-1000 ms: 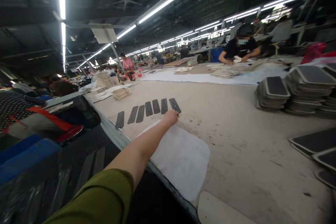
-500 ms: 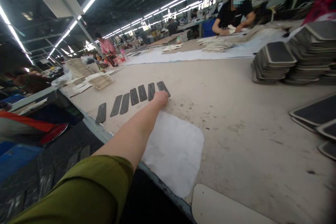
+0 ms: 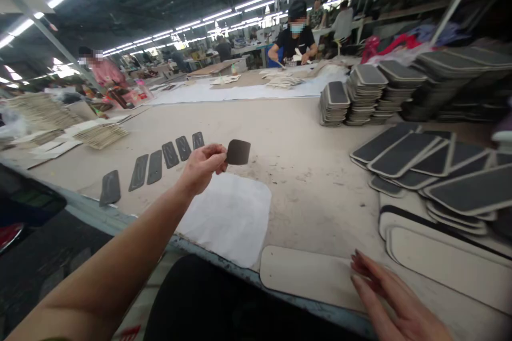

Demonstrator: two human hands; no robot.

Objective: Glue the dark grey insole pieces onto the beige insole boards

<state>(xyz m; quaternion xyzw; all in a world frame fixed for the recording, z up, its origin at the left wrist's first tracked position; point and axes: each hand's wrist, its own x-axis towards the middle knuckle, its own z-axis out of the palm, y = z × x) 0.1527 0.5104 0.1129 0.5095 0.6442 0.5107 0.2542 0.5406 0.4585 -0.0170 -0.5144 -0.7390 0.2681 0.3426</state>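
My left hand (image 3: 205, 164) is closed on a small dark piece with rounded corners (image 3: 239, 152), gripping its left end between thumb and fingers above the table. Part of that piece is hidden by the fingers. Several similar dark strips (image 3: 154, 167) lie in a slanting row to the left of this hand. Beneath it rests a white sheet with a rounded corner (image 3: 236, 218). My right hand (image 3: 386, 290) is open, its fingers stretched out over the right end of a long cream panel (image 3: 308, 272) by the table's near edge.
Dark panels with pale borders (image 3: 404, 154) lie overlapped on the right, with more cream panels (image 3: 452, 256) in front of them. Tall stacks of panels (image 3: 366, 93) stand behind. Pale pieces (image 3: 100, 135) are piled at left. Across the table (image 3: 296, 133) a masked person (image 3: 295, 42) handles pale pieces.
My left hand has lifted the dark strip from the far end of the row and drawn it nearer. My right hand has come into view. The view has turned right.
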